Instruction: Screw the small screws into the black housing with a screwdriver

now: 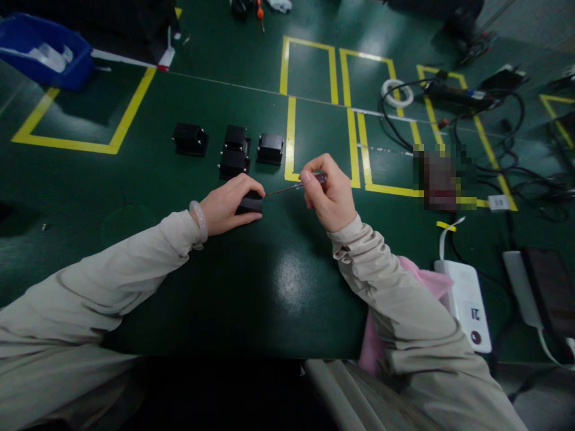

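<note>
My left hand [229, 206] is closed around a small black block [250, 205], pressing it on the green table [215, 287]. In my right hand [329, 191] is a thin screwdriver [287, 188], gripped by its handle. Its shaft points left, and the tip reaches the right end of the block near my left fingertips. Whether the tip sits in a screw is too small to tell. Just beyond my left hand stand several similar black blocks with shiny screws: one at the left [190, 139], a close group in the middle [234, 149], and one at the right [270, 148].
Yellow tape [290, 137] marks rectangles on the table. A blue bin [49, 51] stands at the far left. An orange-handled tool [260, 11] lies at the back. Right are a white tape roll [397, 93], black cables [512, 134], a white power bank [467, 305] and a pink cloth [422, 276].
</note>
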The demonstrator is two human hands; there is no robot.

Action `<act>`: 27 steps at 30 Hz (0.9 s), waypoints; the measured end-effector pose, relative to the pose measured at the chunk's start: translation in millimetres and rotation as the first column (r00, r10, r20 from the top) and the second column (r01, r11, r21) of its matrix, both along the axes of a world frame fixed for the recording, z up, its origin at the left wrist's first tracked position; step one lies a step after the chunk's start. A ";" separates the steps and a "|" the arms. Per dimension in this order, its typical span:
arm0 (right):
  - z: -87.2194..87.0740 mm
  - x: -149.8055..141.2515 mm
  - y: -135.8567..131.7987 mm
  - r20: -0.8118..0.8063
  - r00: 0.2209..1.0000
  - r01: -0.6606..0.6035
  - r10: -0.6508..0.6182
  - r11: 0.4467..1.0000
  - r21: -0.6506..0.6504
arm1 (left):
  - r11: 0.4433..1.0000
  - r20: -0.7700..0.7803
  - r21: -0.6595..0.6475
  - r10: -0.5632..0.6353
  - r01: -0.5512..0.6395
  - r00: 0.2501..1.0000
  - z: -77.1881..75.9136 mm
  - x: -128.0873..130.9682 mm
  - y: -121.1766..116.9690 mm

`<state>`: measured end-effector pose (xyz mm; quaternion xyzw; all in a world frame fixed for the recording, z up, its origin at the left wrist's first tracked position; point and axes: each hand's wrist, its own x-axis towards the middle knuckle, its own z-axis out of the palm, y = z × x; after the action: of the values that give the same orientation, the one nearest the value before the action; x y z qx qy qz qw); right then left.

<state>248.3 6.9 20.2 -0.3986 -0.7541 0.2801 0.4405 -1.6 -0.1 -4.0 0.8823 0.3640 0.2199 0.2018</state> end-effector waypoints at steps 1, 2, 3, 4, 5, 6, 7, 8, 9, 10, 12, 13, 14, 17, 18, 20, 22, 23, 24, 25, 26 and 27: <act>-0.1 -0.2 -0.1 0.001 1.000 0.004 -0.004 1.000 0.003 | 1.000 0.005 0.006 -0.001 0.001 1.000 0.0 0.1 0.1; -0.6 -0.2 -0.1 0.001 1.000 0.008 -0.008 1.000 0.007 | 1.000 0.009 0.012 0.001 -0.001 1.000 -0.1 0.1 0.2; -1.3 -0.2 0.2 -0.002 1.000 0.008 -0.008 1.000 0.012 | 1.000 0.011 0.015 -0.003 0.003 1.000 -0.4 0.0 0.3; -2.0 -0.1 0.6 -0.004 1.000 0.005 -0.005 1.000 0.016 | 1.000 0.013 0.018 -0.003 0.003 1.000 -0.8 -0.3 0.3; -2.6 0.1 1.0 -0.003 1.000 -0.002 0.002 1.000 0.015 | 1.000 0.014 0.020 -0.005 0.005 1.000 -1.1 -0.5 0.3; -3.0 0.4 1.4 0.000 1.000 -0.008 0.008 1.000 0.012 | 1.000 0.013 0.023 -0.008 0.007 1.000 -1.5 -0.8 0.2; -3.0 0.6 1.6 0.002 1.000 -0.014 0.014 1.000 0.009 | 1.000 0.011 0.024 -0.009 0.009 1.000 -1.7 -1.1 0.1; -2.7 0.8 1.6 0.004 1.000 -0.016 0.016 1.000 0.008 | 1.000 0.009 0.026 -0.009 0.009 1.000 -1.9 -1.3 0.0; -2.2 0.9 1.4 0.003 1.000 -0.014 0.014 1.000 0.008 | 1.000 0.007 0.027 -0.008 0.008 1.000 -2.0 -1.4 -0.2; -1.5 0.9 1.1 0.002 1.000 -0.008 0.008 1.000 0.009 | 1.000 0.005 0.028 -0.007 0.007 1.000 -2.0 -1.5 -0.4; -0.4 0.8 0.2 0.003 1.000 0.006 -0.006 1.000 0.006 | 0.999 0.008 0.032 -0.006 0.005 1.000 -2.1 -1.5 -0.5; -0.3 0.7 -0.1 0.007 1.000 0.011 -0.011 1.000 0.003 | 0.999 0.012 0.035 -0.007 0.007 1.000 -2.2 -1.5 -0.4; -0.5 0.7 -0.2 0.012 1.000 0.014 -0.014 1.000 0.000 | 0.999 0.016 0.040 -0.010 0.010 1.000 -2.3 -1.5 -0.3; -2.2 0.8 0.6 0.013 1.000 0.000 0.000 1.000 0.004 | 0.999 0.016 0.048 -0.014 0.014 1.000 -2.6 -1.8 0.2; -2.8 0.9 1.0 0.013 1.000 -0.009 0.009 1.000 0.004 | 0.999 0.017 0.047 -0.012 0.011 1.000 -2.6 -1.8 0.3; -3.0 1.1 1.6 0.014 1.000 -0.019 0.019 1.000 0.001 | 0.999 0.018 0.042 -0.005 0.004 1.000 -2.4 -1.6 0.3; -2.2 1.2 1.5 0.018 1.000 -0.012 0.012 1.000 0.002 | 1.000 0.010 0.030 -0.002 0.002 1.000 -2.1 -1.3 0.0; -1.5 1.2 1.2 0.021 1.000 -0.006 0.006 1.000 0.004 | 1.000 0.009 0.029 -0.001 0.001 1.000 -2.0 -1.2 -0.2; -0.9 1.1 0.8 0.024 1.000 0.000 0.000 1.000 0.007 | 1.000 0.009 0.030 -0.002 0.001 1.000 -2.0 -1.1 -0.4; -0.5 1.1 0.3 0.028 1.000 0.003 -0.003 1.000 0.007 | 0.999 0.014 0.036 -0.001 0.001 1.000 -2.1 -1.1 -0.5; -0.2 1.0 -0.1 0.032 0.999 0.004 -0.005 1.000 0.004 | 0.999 0.017 0.040 -0.002 0.002 1.000 -2.2 -1.1 -0.6; -0.2 0.9 -0.4 0.035 0.999 0.003 -0.003 1.000 -0.001 | 0.999 0.019 0.043 -0.003 0.002 1.000 -2.3 -1.2 -0.7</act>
<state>249.2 6.5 20.0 -0.4047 -0.7609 0.2728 0.4276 -2.8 -0.8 -6.3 0.8848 0.3560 0.2356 0.1866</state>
